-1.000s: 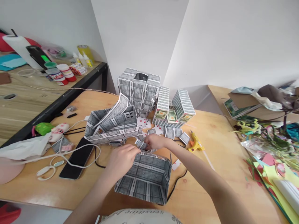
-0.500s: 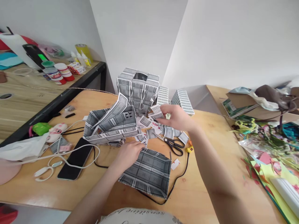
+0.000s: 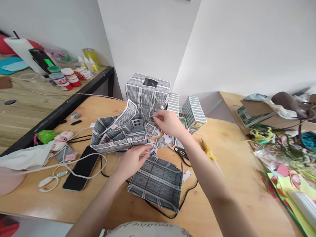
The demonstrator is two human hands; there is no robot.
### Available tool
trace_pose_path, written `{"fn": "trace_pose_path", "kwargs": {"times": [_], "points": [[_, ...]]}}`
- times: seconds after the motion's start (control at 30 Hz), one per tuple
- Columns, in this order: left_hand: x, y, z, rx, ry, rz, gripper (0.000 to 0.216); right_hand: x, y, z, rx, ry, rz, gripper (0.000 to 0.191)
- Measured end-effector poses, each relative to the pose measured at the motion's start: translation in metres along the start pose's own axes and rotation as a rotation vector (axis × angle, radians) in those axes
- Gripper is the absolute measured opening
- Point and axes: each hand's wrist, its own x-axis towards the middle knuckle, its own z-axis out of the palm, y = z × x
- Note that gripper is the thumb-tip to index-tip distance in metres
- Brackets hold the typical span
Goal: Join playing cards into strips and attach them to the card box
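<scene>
My left hand (image 3: 133, 160) is closed at the fingertips, over cut card pieces near the upper edge of a shallow tray (image 3: 156, 184) made of grey-patterned playing cards. Farther back, my right hand (image 3: 169, 122) pinches with thumb and forefinger; what sits at its fingertips is too small to make out. Beneath and beside it lie cut playing cards (image 3: 161, 142) and black-handled scissors (image 3: 181, 152), partly covered by my right forearm. A longer card box (image 3: 123, 144) left of my hands holds loose strips of joined cards (image 3: 125, 113). Behind stands a tall card structure (image 3: 148, 93).
Two blocks of stacked card boxes (image 3: 194, 112) stand at the back. A yellow glue gun (image 3: 208, 149) lies right of my forearm. A phone (image 3: 81, 169) and white cables lie left. Craft scraps (image 3: 283, 148) cover the right side. A side table (image 3: 103, 74) holds glue bottles and jars.
My right hand has moved left and no longer shows the bundle of cut cards it held. My left hand has lifted off the tray's corner, its fingers now pinched above it.
</scene>
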Motion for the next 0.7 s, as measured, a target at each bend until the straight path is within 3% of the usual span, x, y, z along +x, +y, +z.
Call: {"fn": "trace_pose_path", "kwargs": {"times": [0.13,0.23,0.3,0.5,0.7], "points": [[-0.001,0.001,-0.005,-0.046,0.036,-0.068,0.036,-0.007,0.037,0.03,-0.236,-0.349,0.124,0.026],[-0.001,0.003,-0.002,0.037,0.053,-0.105,0.041,-0.008,0.05,0.061,-0.256,-0.418,0.099,0.046],[0.0,0.005,0.0,0.091,0.058,-0.123,0.044,-0.008,0.052,0.077,-0.307,-0.484,0.101,0.05],[0.008,0.014,0.002,0.208,0.033,-0.175,0.053,-0.008,0.051,0.084,-0.364,-0.446,0.138,0.043],[0.02,0.012,0.002,0.234,0.018,-0.177,0.053,-0.024,0.038,0.044,-0.291,-0.269,0.127,0.041]]}}
